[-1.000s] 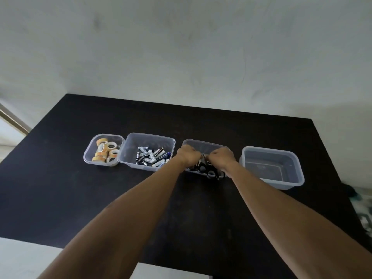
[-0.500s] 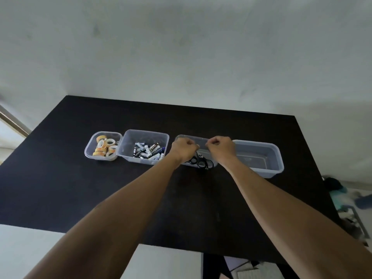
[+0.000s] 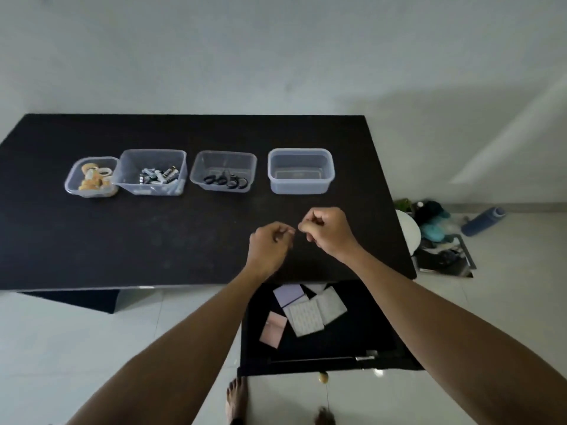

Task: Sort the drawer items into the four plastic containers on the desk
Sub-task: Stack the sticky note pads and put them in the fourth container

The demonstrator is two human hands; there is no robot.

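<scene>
Near the frame's center the left hand (image 3: 270, 244) and right hand (image 3: 325, 231) hang over the tabletop (image 3: 147, 240), both curled into fists. 4 containers (image 3: 300, 183) stand in a row above them.

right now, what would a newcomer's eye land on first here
A row of four clear containers on the black desk holds tape rolls, batteries and scissors, while the rightmost container looks empty. The left hand and right hand hover with curled fingers over the desk's near edge, above an open drawer of paper pads.

The right forearm (image 3: 435, 308) covers part of the drawer (image 3: 343, 342)
</scene>
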